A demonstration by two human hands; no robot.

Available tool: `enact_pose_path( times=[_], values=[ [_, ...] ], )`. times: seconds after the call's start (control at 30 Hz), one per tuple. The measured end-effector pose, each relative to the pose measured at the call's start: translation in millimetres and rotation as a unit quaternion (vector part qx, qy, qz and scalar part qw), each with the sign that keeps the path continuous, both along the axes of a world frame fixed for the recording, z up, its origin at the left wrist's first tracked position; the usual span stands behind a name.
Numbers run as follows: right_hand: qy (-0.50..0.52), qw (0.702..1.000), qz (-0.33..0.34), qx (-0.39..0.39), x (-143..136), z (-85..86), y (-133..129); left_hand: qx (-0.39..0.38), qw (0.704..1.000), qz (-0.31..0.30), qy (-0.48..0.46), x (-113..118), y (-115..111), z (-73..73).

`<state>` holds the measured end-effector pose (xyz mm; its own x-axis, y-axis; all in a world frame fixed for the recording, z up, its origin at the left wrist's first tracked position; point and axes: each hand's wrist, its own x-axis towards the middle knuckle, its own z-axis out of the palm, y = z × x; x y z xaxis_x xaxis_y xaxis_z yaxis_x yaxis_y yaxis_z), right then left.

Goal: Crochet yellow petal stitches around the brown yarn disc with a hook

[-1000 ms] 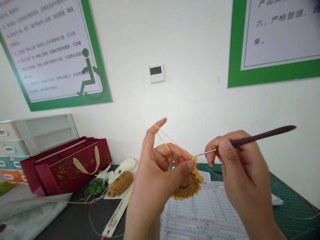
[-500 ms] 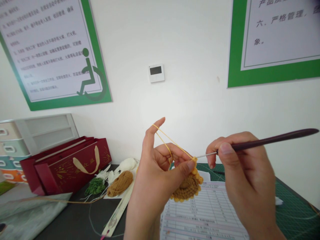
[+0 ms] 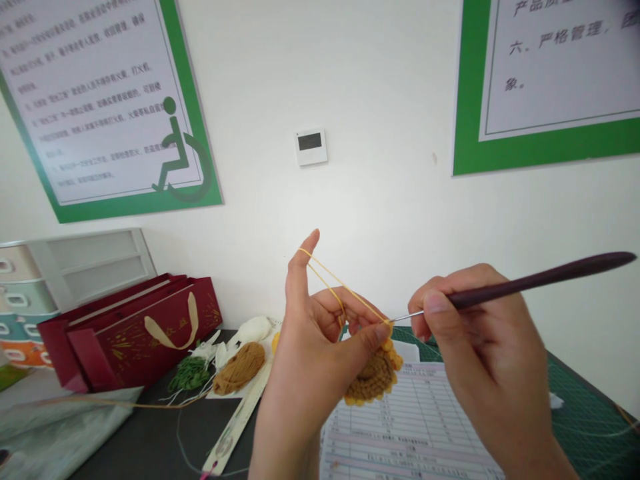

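A round crocheted piece, brown in the middle with a yellow edge, is pinched between the thumb and fingers of my left hand. Yellow yarn loops over its raised index finger and runs down to the edge of the piece. My right hand grips the dark handle of a crochet hook. The hook's thin metal tip meets the yellow edge beside my left thumb; the exact stitch is too small to make out.
Printed sheets lie under the hands on a green cutting mat. To the left are brown yarn, green yarn, a ruler-like strip, a red gift bag and drawers. Behind is a wall with posters.
The raised left index finger has shifted slightly left. My right hand and the hook have moved a little left, and the handle's far end sits slightly higher.
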<state>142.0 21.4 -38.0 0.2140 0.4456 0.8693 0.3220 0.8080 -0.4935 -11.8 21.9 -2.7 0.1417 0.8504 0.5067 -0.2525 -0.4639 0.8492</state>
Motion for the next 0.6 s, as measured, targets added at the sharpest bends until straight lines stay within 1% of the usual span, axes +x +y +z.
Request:
enact_pose_path(
  times=[0.2, 0.3, 0.37, 0.5, 0.57, 0.6],
  values=[
    [0.042, 0.996, 0.069, -0.042, -1, 7.2, 4, 0.007, 1.000, -0.005, -0.005, 1, -1, 0.3],
    [0.103, 0.981, 0.149, -0.070, -1, 8.8, 9, 0.004, 1.000, -0.008, -0.010, 1, -1, 0.1],
    [0.148, 0.956, 0.221, -0.121, -2, 8.2, 12, -0.001, 1.000, -0.004, -0.008, 0, -1, 0.0],
    [0.218, 0.875, 0.361, -0.237, -7, 5.4, 17, -0.001, 1.000, -0.004, -0.006, -1, -1, 0.0],
    [0.230, 0.843, 0.408, -0.266, -11, 4.0, 18, -0.001, 1.000, -0.018, -0.019, -1, -1, 0.2],
    [0.231, 0.834, 0.422, -0.270, -12, 3.4, 18, -0.002, 0.999, -0.022, -0.026, -2, -1, 0.4]
  ],
)
